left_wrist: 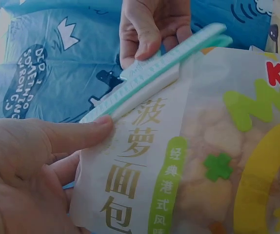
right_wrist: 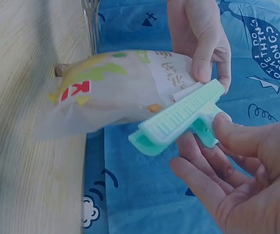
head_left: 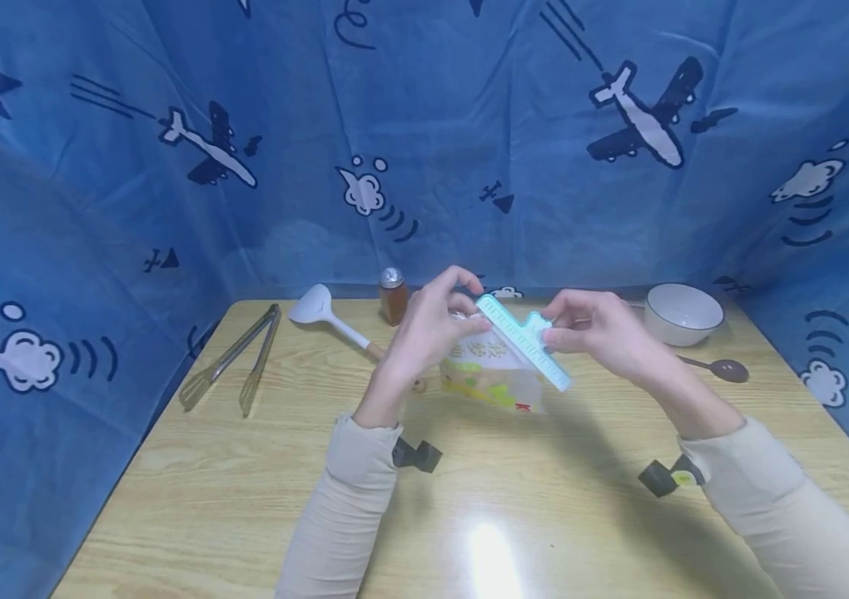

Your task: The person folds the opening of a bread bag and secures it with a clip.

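Note:
Above the wooden table [head_left: 245,499] I hold up a clear snack bag [head_left: 495,378] printed with yellow, green and red. My left hand [head_left: 465,304] pinches its folded top corner between thumb and fingers; the left wrist view shows the thumb [left_wrist: 76,134] lying on the bag [left_wrist: 203,156]. A teal bag clip [head_left: 525,341] sits slanted across the folded top. My right hand [head_left: 553,329] pinches the clip's handle end. In the right wrist view the clip [right_wrist: 179,117] grips the bag's [right_wrist: 110,92] white edge, the right thumb [right_wrist: 237,134] on its tab.
Metal tongs [head_left: 233,362] lie at the table's left. A white ladle [head_left: 320,312] and a small spice jar [head_left: 393,295] stand behind the hands. A white bowl [head_left: 682,312] and a brown spoon [head_left: 724,368] sit at the far right. Blue airplane-print cloth walls the table in.

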`<state>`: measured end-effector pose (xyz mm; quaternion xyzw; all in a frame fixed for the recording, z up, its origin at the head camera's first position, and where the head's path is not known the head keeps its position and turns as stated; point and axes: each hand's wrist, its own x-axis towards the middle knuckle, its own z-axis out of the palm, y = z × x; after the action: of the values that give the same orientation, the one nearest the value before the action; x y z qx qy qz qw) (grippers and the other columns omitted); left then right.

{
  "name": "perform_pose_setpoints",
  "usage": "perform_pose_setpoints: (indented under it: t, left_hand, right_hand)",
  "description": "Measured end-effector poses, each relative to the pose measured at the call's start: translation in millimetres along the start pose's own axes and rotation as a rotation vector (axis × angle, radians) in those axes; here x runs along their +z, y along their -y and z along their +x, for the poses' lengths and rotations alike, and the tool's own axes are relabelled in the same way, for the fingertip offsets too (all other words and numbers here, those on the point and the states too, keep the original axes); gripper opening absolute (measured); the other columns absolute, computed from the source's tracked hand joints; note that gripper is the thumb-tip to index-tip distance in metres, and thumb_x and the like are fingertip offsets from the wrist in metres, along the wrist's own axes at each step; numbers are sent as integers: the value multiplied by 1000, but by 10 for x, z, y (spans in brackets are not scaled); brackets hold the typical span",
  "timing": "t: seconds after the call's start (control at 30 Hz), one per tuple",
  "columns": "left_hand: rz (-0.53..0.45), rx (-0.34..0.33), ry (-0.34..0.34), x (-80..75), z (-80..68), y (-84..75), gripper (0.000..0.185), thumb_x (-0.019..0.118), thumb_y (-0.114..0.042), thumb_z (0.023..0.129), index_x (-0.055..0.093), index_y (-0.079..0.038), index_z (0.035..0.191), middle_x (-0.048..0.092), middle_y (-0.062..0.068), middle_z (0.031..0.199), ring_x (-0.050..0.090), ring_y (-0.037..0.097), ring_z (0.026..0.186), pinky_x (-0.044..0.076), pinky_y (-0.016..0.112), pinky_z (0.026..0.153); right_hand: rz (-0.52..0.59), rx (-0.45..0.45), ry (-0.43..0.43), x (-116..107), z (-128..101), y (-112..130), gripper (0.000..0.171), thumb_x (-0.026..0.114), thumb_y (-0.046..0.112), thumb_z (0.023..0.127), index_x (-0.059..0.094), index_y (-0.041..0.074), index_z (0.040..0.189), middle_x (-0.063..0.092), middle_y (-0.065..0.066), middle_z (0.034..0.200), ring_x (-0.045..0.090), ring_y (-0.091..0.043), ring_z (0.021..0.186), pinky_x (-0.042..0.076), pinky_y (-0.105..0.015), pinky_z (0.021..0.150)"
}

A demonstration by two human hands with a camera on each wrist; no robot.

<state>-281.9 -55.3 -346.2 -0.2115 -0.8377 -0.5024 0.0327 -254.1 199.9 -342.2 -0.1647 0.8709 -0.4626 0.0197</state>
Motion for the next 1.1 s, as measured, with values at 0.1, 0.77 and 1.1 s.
perform_pose_setpoints:
  t: [0.1,0.77,1.1]
  left_hand:
    - [-14,-22,14,-6,-7,-9,41,82,-8,91,57,-10,124,80,6,94,72,20,91,49,30,83]
    - [-28,-63,1,10,17,15,42,81,-9,92,56,-13,125,79,8,93,73,22,92,52,35,88]
    - [-48,-5,-85,53,39,-5,47,82,-6,90,60,-12,131,78,9,89,71,22,90,52,34,87]
  right_hand:
    - [5,3,8,11,9,0,19,76,5,95,70,-1,112,73,-11,90,74,-19,95,61,-26,86]
    - [74,-12,42,76,113,-100,38,66,13,104,60,2,139,70,-21,116,74,-17,96,65,-33,86]
    - [238,62,52,273,-13,-330,60,67,21,105,38,5,155,52,-23,150,61,-42,132,61,-30,90]
